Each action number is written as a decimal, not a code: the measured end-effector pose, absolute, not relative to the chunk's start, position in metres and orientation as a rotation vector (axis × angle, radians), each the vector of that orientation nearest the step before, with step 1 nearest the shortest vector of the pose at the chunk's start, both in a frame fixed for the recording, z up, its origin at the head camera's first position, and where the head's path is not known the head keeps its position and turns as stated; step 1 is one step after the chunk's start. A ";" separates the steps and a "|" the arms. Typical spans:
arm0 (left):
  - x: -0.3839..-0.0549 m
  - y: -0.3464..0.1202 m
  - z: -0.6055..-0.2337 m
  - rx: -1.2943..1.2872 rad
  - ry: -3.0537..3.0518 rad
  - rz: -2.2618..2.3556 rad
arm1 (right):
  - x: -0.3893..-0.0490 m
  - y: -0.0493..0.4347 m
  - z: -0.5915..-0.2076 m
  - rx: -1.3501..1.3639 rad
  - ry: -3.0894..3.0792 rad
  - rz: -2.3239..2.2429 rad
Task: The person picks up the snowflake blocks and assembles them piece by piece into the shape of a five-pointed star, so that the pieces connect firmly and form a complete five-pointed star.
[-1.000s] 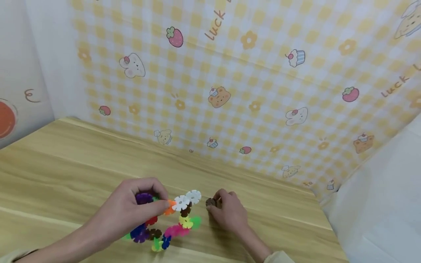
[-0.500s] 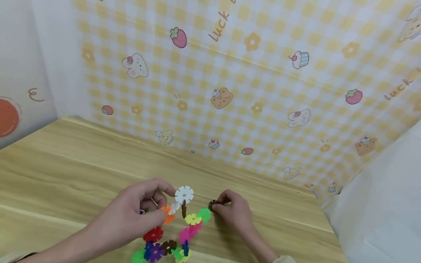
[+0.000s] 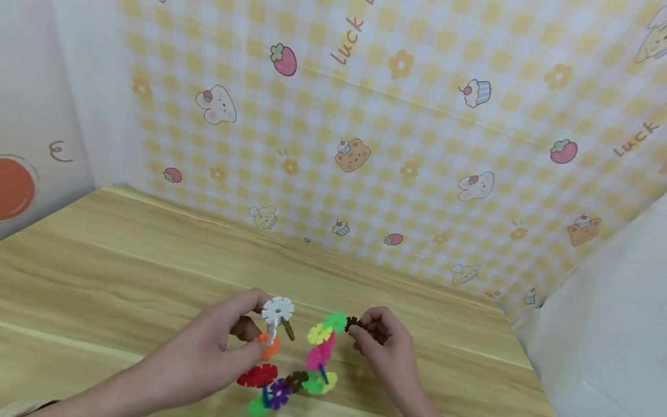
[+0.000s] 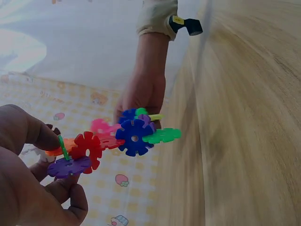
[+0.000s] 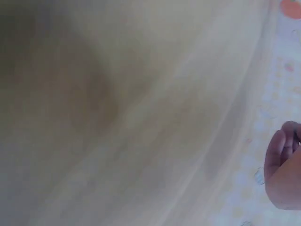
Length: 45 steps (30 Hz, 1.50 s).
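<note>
A chain of notched plastic snowflake discs hangs from my left hand (image 3: 208, 341), which pinches it near the orange disc (image 3: 270, 347). At its top are a white disc (image 3: 278, 311) and a brown disc (image 3: 288, 329) seen edge-on. Lower down come a red disc (image 3: 257, 376), a purple disc (image 3: 280, 394) and several others, rising to a pink disc (image 3: 320, 352), a yellow one (image 3: 319, 333) and a green disc (image 3: 335, 321). My right hand (image 3: 391, 344) pinches a dark brown disc (image 3: 352, 324) at that green disc's edge; whether they interlock cannot be told.
Beneath both hands lies a wood-grain table (image 3: 130, 255). A yellow checked cloth (image 3: 375, 202) with cartoon prints stands along its back. White sheeting (image 3: 615, 313) borders the right side, and a pale wall (image 3: 36, 104) the left.
The chain has turned and shifted right in my left hand, so its green disc now reaches the brown disc. My right hand has moved slightly right, still pinching that disc.
</note>
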<state>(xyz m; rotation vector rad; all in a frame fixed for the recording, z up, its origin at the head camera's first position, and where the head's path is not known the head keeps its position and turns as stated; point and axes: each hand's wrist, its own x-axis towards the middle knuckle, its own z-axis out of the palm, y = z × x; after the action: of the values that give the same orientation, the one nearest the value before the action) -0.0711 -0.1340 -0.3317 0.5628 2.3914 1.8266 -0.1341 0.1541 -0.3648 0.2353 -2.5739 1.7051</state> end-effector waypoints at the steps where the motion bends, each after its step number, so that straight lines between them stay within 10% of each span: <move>1: -0.071 -0.134 -0.331 0.566 2.366 1.830 | -0.130 0.153 -0.362 0.226 -2.538 1.750; 45: -0.068 -0.130 -0.337 0.730 1.982 2.048 | -0.046 0.117 -0.338 0.268 -2.360 2.314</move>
<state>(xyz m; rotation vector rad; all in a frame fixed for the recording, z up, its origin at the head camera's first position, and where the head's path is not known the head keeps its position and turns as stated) -0.0678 -0.1301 -0.3367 0.7305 1.9817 2.0482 -0.0459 0.1172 -0.3382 0.2678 -2.3597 2.3136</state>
